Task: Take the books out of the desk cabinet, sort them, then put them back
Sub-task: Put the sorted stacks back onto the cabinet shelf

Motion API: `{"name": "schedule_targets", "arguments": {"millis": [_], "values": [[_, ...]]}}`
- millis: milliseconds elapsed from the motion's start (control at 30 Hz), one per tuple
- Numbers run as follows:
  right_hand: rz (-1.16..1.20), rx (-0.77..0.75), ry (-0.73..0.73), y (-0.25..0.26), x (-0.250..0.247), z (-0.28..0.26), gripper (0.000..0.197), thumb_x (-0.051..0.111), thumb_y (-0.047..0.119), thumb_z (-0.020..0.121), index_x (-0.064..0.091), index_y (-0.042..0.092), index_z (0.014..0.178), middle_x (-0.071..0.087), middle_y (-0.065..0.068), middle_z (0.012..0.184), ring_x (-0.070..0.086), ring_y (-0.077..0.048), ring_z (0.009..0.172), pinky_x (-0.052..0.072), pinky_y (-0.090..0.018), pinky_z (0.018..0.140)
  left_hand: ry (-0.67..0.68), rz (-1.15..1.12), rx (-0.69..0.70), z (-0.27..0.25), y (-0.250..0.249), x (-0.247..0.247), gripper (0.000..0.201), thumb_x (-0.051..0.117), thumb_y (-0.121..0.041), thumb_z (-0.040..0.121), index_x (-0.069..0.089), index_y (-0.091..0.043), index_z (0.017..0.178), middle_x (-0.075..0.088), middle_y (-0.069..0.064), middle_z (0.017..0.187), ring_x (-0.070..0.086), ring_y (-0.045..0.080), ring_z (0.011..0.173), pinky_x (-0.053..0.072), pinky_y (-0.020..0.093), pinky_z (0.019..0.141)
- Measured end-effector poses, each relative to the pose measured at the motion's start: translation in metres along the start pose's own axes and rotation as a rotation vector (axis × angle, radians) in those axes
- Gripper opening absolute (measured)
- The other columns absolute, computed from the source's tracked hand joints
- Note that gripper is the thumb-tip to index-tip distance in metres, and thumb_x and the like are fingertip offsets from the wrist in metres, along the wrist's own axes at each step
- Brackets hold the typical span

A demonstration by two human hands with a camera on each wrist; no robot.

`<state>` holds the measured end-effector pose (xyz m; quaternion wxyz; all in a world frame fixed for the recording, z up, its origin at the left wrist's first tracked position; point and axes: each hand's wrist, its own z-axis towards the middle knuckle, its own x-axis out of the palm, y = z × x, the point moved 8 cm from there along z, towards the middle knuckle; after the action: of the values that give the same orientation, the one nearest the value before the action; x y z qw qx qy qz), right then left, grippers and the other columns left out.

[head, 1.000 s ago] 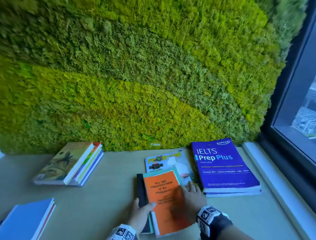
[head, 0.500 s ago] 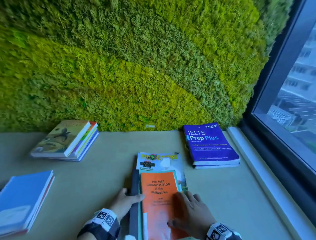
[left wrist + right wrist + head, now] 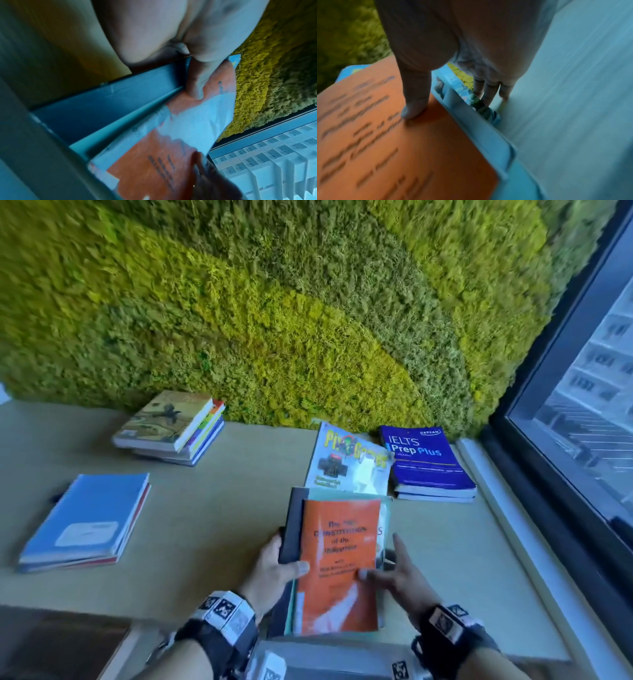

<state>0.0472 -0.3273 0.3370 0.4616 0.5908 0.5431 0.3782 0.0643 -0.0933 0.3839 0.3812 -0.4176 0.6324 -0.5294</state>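
Book stack, orange cover on top: left hand grips its left edge, right hand pinches its right edge, over desk.

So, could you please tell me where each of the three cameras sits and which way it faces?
Head: worn on the head, looking forward and down at the desk and moss wall; both hands and wrist bands show.
Left wrist: on the left wrist, looking along the left hand, thumb on the orange book.
Right wrist: on the right wrist, looking along the right hand, thumb on the same cover.
Shared: all three see the orange book.
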Motion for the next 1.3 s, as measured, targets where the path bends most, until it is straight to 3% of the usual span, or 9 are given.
{"name": "schedule_targets", "arguments": {"millis": [67, 200, 333, 433, 633, 767, 833, 1100, 1300], "values": [[0.11, -0.077, 0.061, 0.025, 0.012, -0.007, 0.065, 0.083, 0.009, 0.067, 0.056, 0.006, 0.126, 0.072, -0.019, 0.115, 0.075, -0.022, 0.092, 0.06, -0.034, 0.077, -0.027, -0.043, 0.093, 0.005, -0.025, -0.036, 0.05, 0.073, -0.019, 0.072, 0.065, -0.021, 0.121, 0.077, -0.003, 0.114, 0.071, 0.022, 0.109, 0.055, 0.038, 0.096], [0.183, -0.227, -0.007, 0.057, 0.021, -0.009, 0.049, 0.073, 0.002, 0.079, 0.06, 0.003, 0.126, 0.074, -0.022, 0.115, 0.069, -0.033, 0.099, 0.052, -0.043, 0.084, -0.035, 0.064, 0.202, 0.009, -0.031, -0.047, 0.045, 0.068, -0.01, 0.075, 0.067, -0.017, 0.119, 0.077, 0.0, 0.114, 0.071, 0.023, 0.108, 0.055, 0.035, 0.096], [0.13, -0.273, -0.039, 0.077, 0.033, -0.014, 0.029, 0.059, -0.014, 0.092, 0.061, 0.001, 0.116, 0.077, -0.001, 0.093, 0.068, -0.01, 0.08, 0.051, -0.019, 0.068, -0.167, 0.076, 0.205, 0.013, -0.02, -0.07, 0.039, 0.071, -0.01, 0.082, 0.065, -0.027, 0.116, 0.075, -0.016, 0.11, 0.069, 0.006, 0.104, 0.053, 0.029, 0.09], [0.08, -0.294, 0.005, 0.074, 0.036, -0.015, 0.03, 0.059, -0.015, 0.092, 0.061, 0.002, 0.117, 0.077, 0.004, 0.092, 0.068, -0.007, 0.079, 0.051, -0.014, 0.066, -0.185, 0.086, 0.199, 0.01, -0.011, -0.07, 0.034, 0.075, -0.015, 0.082, 0.062, -0.02, 0.113, 0.075, -0.005, 0.104, 0.07, 0.01, 0.096, 0.052, 0.026, 0.081], [-0.116, -0.236, -0.021, 0.047, 0.03, -0.021, 0.035, 0.047, -0.017, 0.083, 0.064, 0.012, 0.095, 0.07, 0.008, 0.077, 0.059, -0.009, 0.071, 0.047, -0.026, 0.069, -0.178, -0.032, 0.198, 0.011, 0.002, -0.062, 0.059, 0.084, -0.019, 0.072, 0.05, -0.012, 0.12, 0.069, 0.021, 0.097, 0.067, 0.047, 0.084, 0.058, 0.059, 0.078], [-0.237, -0.263, -0.147, 0.04, 0.026, -0.011, 0.014, 0.056, 0.008, 0.08, 0.057, 0.015, 0.093, 0.068, 0.004, 0.075, 0.064, -0.017, 0.071, 0.056, -0.043, 0.072, -0.178, -0.05, 0.164, 0.013, 0.011, -0.06, 0.081, 0.091, -0.03, 0.067, 0.048, -0.023, 0.134, 0.067, 0.011, 0.119, 0.068, 0.031, 0.105, 0.057, 0.048, 0.09], [-0.224, -0.255, -0.162, 0.036, 0.032, -0.007, 0.025, 0.072, 0.009, 0.087, 0.053, 0.016, 0.101, 0.069, 0.008, 0.083, 0.068, -0.012, 0.078, 0.057, -0.033, 0.076, -0.144, -0.079, 0.122, 0.014, 0.018, -0.058, 0.088, 0.092, -0.035, 0.066, 0.049, -0.016, 0.141, 0.067, 0.006, 0.13, 0.066, 0.022, 0.117, 0.054, 0.046, 0.102], [-0.331, -0.172, -0.236, 0.025, 0.02, -0.002, 0.027, 0.055, 0.016, 0.079, 0.063, 0.023, 0.104, 0.074, 0.001, 0.093, 0.068, -0.025, 0.086, 0.057, -0.05, 0.078, -0.154, -0.154, 0.122, 0.01, 0.021, -0.056, 0.071, 0.084, -0.008, 0.069, 0.054, 0.002, 0.133, 0.072, 0.016, 0.121, 0.073, 0.025, 0.105, 0.058, 0.023, 0.08], [-0.448, -0.231, -0.34, 0.029, 0.022, -0.01, 0.02, 0.064, 0.008, 0.09, 0.058, 0.02, 0.104, 0.07, 0.007, 0.084, 0.066, -0.023, 0.079, 0.049, -0.03, 0.064, -0.179, -0.148, 0.1, 0.009, 0.026, -0.057, 0.072, 0.088, -0.018, 0.068, 0.055, 0.003, 0.129, 0.074, 0.016, 0.116, 0.075, 0.023, 0.1, 0.059, 0.021, 0.076]]}}
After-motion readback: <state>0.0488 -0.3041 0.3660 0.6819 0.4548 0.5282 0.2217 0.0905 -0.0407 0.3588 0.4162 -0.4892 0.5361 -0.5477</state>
